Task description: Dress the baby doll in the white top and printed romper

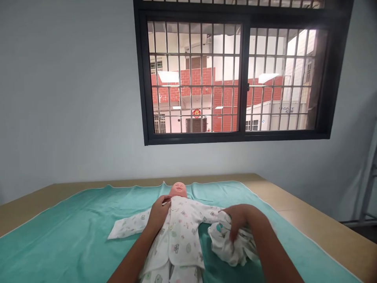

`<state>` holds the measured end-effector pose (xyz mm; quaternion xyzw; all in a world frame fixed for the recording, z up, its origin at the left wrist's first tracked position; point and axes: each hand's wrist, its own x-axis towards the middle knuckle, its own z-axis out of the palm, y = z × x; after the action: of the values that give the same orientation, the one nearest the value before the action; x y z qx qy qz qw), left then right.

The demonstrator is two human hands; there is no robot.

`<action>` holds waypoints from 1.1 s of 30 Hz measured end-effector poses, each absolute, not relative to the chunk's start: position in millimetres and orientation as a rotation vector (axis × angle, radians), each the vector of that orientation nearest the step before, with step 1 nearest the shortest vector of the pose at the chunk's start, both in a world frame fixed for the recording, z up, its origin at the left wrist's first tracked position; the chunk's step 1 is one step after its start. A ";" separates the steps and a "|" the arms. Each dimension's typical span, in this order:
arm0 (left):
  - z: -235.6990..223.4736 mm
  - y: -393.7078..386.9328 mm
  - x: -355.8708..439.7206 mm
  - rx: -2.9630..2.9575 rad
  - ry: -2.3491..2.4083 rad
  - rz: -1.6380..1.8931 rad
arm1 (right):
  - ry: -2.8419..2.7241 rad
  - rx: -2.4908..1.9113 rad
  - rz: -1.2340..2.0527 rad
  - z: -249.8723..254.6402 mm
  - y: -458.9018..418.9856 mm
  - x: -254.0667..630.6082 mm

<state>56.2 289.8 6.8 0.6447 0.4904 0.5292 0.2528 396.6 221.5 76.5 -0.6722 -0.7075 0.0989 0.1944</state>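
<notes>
A baby doll (179, 189) lies on its back, its head toward the wall, dressed in a white printed baby shirt (182, 232). Matching printed trousers (184, 275) show below the hem. My left hand (159, 214) rests at the shirt's neckline beside the doll's neck, its fingers closed on the edge of the fabric. On the other side, my right hand (243, 220) grips a crumpled white cloth (228, 247) with a small green print, next to the end of the shirt's sleeve. One empty-looking sleeve (126, 227) stretches flat to the left.
A green blanket (67, 224) with a pale edge covers most of the wooden tabletop (318, 220). Behind it rises a grey wall (73, 98) with a dark-framed, barred window (244, 82). A metal frame (366, 188) stands at the far right.
</notes>
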 end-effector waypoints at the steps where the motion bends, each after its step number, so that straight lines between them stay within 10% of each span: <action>1: 4.7 290.3 54.0 1.748 1.341 1.439 | -2.089 -1.852 0.350 84.3 219.4 395.1; 14: -4.4 295.4 50.1 1.870 1.197 1.474 | -1.970 -1.551 0.143 45.4 246.2 178.1; 33: -19.2 309.6 39.5 2.004 1.222 1.278 | -1.906 -1.690 0.142 35.6 286.9 176.1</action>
<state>39.5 309.6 -19.2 0.7293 0.4448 0.4650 0.2325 176.1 286.9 35.6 -0.6338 -0.7147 0.0531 0.2910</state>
